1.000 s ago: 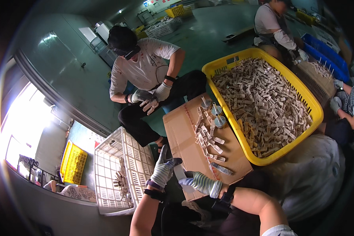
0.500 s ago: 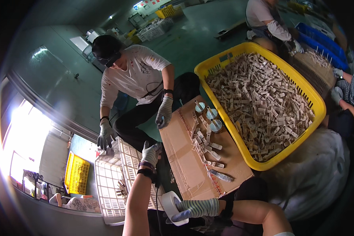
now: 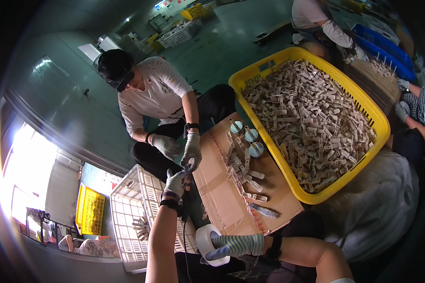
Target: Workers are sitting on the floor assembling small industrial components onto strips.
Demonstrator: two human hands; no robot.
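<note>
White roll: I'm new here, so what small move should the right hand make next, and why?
Perhaps set the white roll on the cardboard: its left part looks bare, and the right hand holds the roll by its near edge.

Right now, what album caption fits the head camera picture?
Gloved right hand holds a white roll; small pieces fill a yellow basket.

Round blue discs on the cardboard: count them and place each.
3: far disc, middle disc and near disc, lined up along the large yellow basket's left side; none looks hidden.

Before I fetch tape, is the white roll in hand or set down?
In hand: the gloved right hand grips the white roll.
</note>
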